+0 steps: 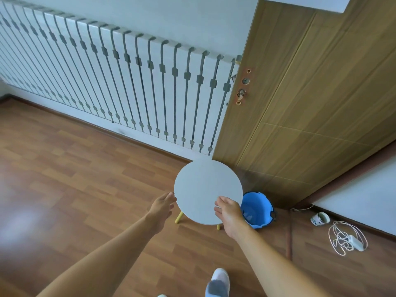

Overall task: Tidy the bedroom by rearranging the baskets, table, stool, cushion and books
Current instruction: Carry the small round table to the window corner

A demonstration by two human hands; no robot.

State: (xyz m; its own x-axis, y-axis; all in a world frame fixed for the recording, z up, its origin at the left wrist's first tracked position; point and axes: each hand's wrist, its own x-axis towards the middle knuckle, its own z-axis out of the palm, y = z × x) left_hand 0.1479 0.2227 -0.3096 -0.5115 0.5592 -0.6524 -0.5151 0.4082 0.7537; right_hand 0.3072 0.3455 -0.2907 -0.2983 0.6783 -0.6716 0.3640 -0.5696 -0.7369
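Observation:
A small round white table (205,185) on yellow legs stands on the wooden floor next to the open door. My right hand (228,213) grips the table's near right rim, fingers curled over the top. At the left rim is my left hand (164,203), fingers spread, with the fingertips just at the edge. A blue plastic basket (260,207) sits on the floor right of the table, partly hidden behind the tabletop and my right hand.
A brown wooden door (300,103) stands open just behind the table. A white railing panel (107,78) lines the wall on the left. On the floor at right lie a patterned mug (320,218) and a coiled cable with an adapter (348,240). My shoe (217,284) is below.

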